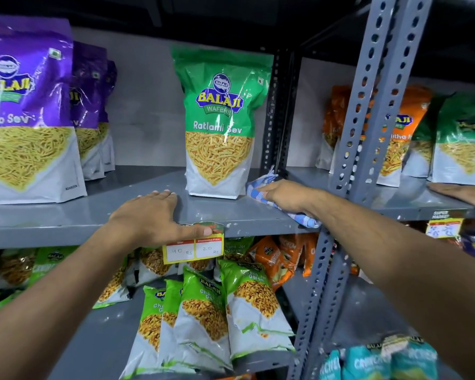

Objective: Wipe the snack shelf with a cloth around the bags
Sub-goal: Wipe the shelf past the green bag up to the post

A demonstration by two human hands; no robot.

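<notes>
A grey metal shelf [126,196] carries a green Ratlami Sev bag [220,124] standing upright in the middle and purple sev bags [28,111] at the left. My right hand [283,196] presses a blue-and-white checked cloth [258,192] flat on the shelf just right of the green bag, beside the upright post. My left hand [154,215] rests palm-down on the shelf's front edge, left of the green bag, its thumb over a price tag [194,248], holding nothing.
A perforated grey post [368,133] stands in front of my right forearm. Orange and green bags [412,133] fill the neighbouring shelf. Another person's hand [461,193] lies on that shelf at the far right. Green snack packets [211,311] crowd the shelf below.
</notes>
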